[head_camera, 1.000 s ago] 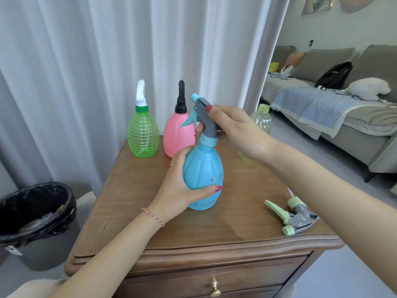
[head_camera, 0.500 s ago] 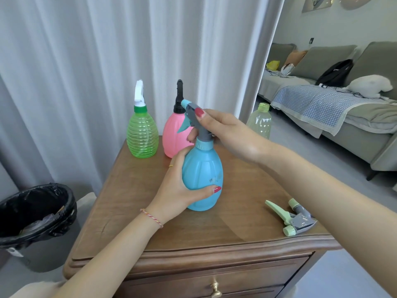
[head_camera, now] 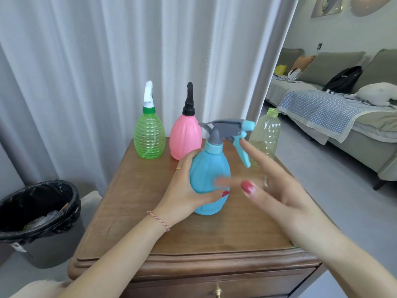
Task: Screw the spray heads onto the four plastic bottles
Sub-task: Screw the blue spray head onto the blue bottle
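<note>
The left hand [head_camera: 184, 190] grips the blue bottle [head_camera: 209, 179] standing mid-counter [head_camera: 214, 237], its spray head [head_camera: 227, 130] on, while the right hand [head_camera: 277, 190], fingers spread and blurred, hovers just right.

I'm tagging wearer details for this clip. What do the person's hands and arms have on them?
Both forearms are bare, no sleeves in view. The left hand has red nail polish, a thin gold ring, and a braided red and yellow string bracelet at the wrist. The right hand also has red polish and a ring, blurred.
</note>
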